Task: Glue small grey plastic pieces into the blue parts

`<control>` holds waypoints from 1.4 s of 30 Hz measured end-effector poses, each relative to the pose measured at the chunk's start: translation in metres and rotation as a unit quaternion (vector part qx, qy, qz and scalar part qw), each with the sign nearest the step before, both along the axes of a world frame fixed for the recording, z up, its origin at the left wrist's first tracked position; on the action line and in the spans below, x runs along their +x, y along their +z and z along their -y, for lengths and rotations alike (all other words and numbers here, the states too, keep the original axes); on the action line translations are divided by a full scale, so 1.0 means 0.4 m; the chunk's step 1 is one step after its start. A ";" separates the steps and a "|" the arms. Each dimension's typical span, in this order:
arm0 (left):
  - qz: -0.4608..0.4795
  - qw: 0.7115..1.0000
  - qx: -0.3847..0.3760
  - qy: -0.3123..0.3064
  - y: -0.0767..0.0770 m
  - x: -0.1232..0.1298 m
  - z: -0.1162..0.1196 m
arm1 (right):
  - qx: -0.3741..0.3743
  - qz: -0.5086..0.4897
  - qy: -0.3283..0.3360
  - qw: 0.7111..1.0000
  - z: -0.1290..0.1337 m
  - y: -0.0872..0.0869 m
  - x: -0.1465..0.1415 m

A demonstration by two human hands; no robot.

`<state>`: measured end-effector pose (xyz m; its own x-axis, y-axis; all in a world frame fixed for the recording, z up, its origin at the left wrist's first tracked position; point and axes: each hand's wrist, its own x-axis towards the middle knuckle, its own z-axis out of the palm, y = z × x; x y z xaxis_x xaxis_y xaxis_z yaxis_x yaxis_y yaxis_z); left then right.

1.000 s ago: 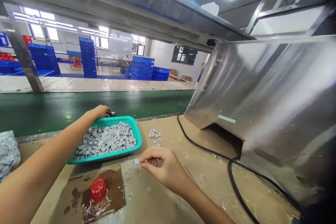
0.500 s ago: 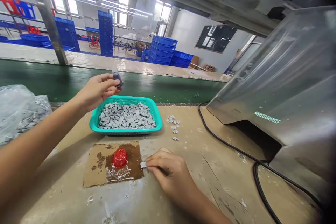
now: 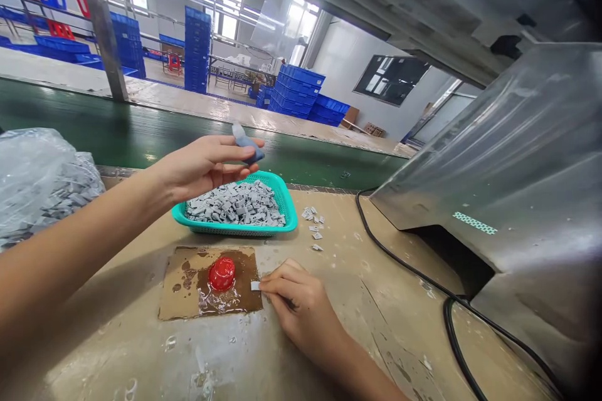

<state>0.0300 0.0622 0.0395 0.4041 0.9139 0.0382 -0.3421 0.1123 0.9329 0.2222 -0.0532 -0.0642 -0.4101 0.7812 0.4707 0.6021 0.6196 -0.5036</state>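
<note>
My left hand (image 3: 214,160) is raised over the back left of a green basket (image 3: 235,230), its fingers closed on a small blue-grey piece with a translucent whitish end (image 3: 249,145). Many small grey plastic parts (image 3: 235,205) fill the basket. Low on the right, my right hand (image 3: 296,301) pinches a small light grey plastic part (image 3: 255,286) by the right edge of a wet piece of cardboard (image 3: 181,297). A shiny red dome-shaped thing (image 3: 222,274) sits on that cardboard with clear liquid around it.
Several loose grey parts (image 3: 316,229) lie right of the basket. A clear plastic bag (image 3: 42,182) of grey parts stands at the left. A black cable (image 3: 404,257) runs past a metal housing (image 3: 508,156) on the right. Behind the table passes a green conveyor belt (image 3: 301,153).
My left hand has moved right across the basket, with the blue-grey piece now tilted. My right hand keeps its pinch on the grey part beside the cardboard. The view has shifted slightly.
</note>
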 end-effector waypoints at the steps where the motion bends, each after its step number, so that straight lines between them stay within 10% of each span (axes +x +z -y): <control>1: -0.002 1.000 0.002 -0.011 -0.001 0.001 0.001 | -0.003 0.008 0.001 1.000 0.002 0.002 0.000; 16: 0.018 0.998 -0.005 -0.055 -0.059 0.039 0.001 | -0.024 0.005 -0.005 1.000 0.021 0.012 -0.002; 27: -0.192 0.969 0.135 -0.072 -0.072 0.074 0.060 | -0.011 -0.266 -0.104 0.958 -0.026 0.206 0.040; 42: -0.203 0.960 0.169 -0.087 -0.073 0.085 0.087 | 0.012 -0.201 -0.112 0.973 -0.050 0.201 0.026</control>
<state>0.0640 0.0273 0.0104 0.5942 0.7942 0.1274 0.0548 -0.1980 0.9787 0.2326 -0.0334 0.0162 -0.0100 0.8159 0.5781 0.4798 0.5112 -0.7131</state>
